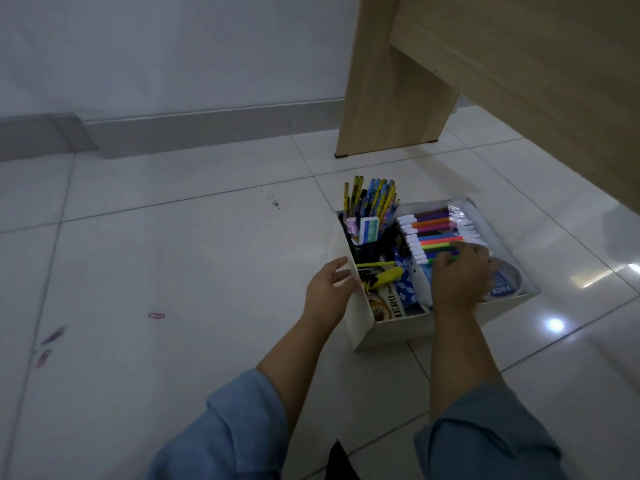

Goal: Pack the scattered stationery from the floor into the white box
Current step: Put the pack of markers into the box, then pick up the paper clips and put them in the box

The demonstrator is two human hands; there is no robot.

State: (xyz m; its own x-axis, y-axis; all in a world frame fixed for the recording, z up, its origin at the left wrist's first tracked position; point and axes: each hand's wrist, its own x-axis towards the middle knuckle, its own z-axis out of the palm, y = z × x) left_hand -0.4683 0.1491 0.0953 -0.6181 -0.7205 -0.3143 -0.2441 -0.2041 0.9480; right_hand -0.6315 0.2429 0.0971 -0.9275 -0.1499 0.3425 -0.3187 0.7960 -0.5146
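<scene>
Left hand (330, 285), grip released, touched the white cardboard box (362, 323) at centre right; right hand (462, 277) covered the clear pack of coloured markers (440, 230), grip indeterminate.

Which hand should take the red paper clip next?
Left. The left hand is open nearer the red paper clip; the right hand rests on the coloured markers in the white cardboard box.

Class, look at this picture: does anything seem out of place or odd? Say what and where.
Three items lie loose on the tiles well left of the white box, not yet packed: a red paper clip, a purple paper clip and a pinkish paper clip. Small dark specks also mark the tiles.
</scene>
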